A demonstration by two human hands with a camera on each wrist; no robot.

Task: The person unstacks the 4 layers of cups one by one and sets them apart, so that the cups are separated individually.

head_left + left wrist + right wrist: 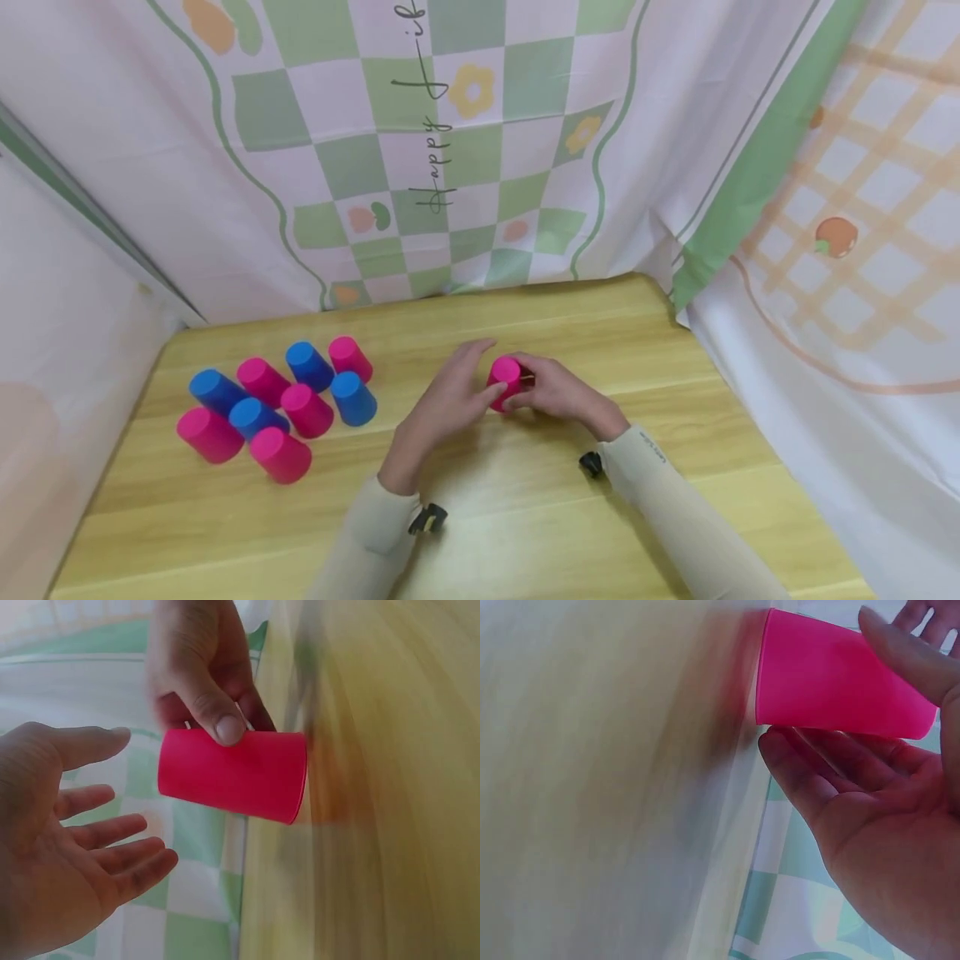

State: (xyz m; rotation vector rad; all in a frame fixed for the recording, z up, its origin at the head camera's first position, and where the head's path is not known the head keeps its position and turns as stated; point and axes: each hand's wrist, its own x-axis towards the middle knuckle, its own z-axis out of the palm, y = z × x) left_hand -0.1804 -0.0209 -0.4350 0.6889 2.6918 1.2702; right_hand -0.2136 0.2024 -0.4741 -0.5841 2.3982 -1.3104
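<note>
A pink cup (pixel 504 382) stands upside down near the middle of the table, its closed end up. My right hand (pixel 558 390) holds it from the right side, thumb on the near face and fingers round the far side. In the left wrist view that thumb lies across the cup's wall (pixel 232 776). My left hand (pixel 450 392) is on the cup's left with fingers spread and straight; in the left wrist view a gap shows between these fingers and the cup. The right wrist view shows the cup (pixel 840 679) between the right thumb and fingers, its wide rim close to the tabletop.
Several upturned pink cups (pixel 281 455) and blue cups (pixel 353 398) stand grouped on the left of the wooden table (pixel 525 533). A checked curtain (pixel 465 167) hangs along the back edge, with white cloth (pixel 817 433) at the right side.
</note>
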